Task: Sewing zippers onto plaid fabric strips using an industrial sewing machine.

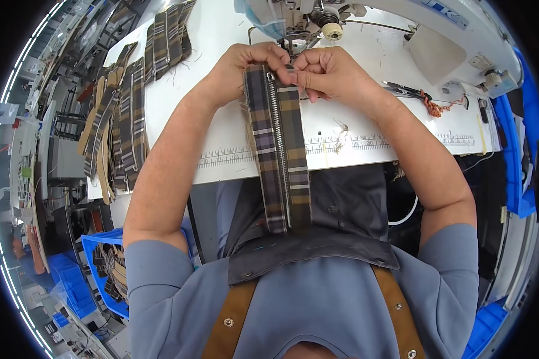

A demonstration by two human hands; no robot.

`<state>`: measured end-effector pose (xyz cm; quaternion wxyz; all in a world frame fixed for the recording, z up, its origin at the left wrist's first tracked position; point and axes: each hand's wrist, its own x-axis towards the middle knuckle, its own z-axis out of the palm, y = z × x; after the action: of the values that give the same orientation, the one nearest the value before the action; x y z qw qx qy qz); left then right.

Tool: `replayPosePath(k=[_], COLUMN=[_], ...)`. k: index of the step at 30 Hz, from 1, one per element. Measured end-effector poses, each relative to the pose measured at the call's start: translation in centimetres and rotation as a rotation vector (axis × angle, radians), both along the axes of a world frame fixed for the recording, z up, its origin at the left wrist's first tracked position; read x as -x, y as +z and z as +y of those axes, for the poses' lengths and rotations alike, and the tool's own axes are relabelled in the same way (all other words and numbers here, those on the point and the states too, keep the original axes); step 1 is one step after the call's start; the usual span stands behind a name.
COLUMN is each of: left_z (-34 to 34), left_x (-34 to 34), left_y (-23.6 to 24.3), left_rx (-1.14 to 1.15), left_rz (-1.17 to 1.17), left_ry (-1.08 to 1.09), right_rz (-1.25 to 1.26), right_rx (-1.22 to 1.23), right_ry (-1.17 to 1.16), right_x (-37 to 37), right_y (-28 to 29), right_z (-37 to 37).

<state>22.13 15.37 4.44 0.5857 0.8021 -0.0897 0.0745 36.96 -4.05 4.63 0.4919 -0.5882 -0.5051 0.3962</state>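
- Left hand [245, 69]: fingers curled shut, pinching the far left corner of the plaid strip [279, 149], just near of the sewing machine head [305, 18].
- Right hand [326, 72]: closed into a loose fist, fingertips gripping the far right corner of the same strip; knuckles touching those of the left hand.
- Plaid strip: two panels of purple, brown and white check joined by a silver zipper [279, 143] down the middle; far end held at the machine's needle area, length running toward the near side over the table's near edge and ending against the dark apron [341, 209] at the lap.
- White table [371, 134]: printed ruler scale [353, 143] along the near edge, passing under the strip.
- Left part of table: pile of further plaid strips [126, 119] laid side by side, some hanging over the left edge; well apart from the hands.
- Far centre: cream thread spool [332, 30] on the machine, just far of the right hand.
- Right of the right hand: dark scissors-like tool [404, 90] with an orange cord [434, 106], lying on the table, untouched.
- Near left, below table level: blue bin [96, 263] holding more plaid pieces.
- Right edge: blue crate wall [515, 149]; contents not discernible.
- Needle contact with the strip: hidden by the fingers, cannot tell.
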Motion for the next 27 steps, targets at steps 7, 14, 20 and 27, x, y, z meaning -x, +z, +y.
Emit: replayPosePath(k=[7, 14, 20, 27], left_z=[-0.9, -0.4, -0.4, -0.8], left_x=[0.9, -0.7, -2.4, -2.0], left_y=[2.1, 1.0, -0.1, 0.2], left_rx=[0.535, 0.038, -0.609, -0.574], left_rz=[0.486, 0.398, 0.147, 0.163], left_ry=[0.219, 0.443, 0.586, 0.563], right_rz=[-0.071, -0.497, -1.119, -1.202], right_rx=[-0.038, -0.113, -0.305, -0.224], right_ry=[-0.137, -0.271, -0.293, -0.316], right_x=[-0.2, 0.1, 0.3, 0.4], right_y=[-1.3, -0.7, -1.7, -1.4], right_z=[0.6, 0.1, -0.4, -0.5])
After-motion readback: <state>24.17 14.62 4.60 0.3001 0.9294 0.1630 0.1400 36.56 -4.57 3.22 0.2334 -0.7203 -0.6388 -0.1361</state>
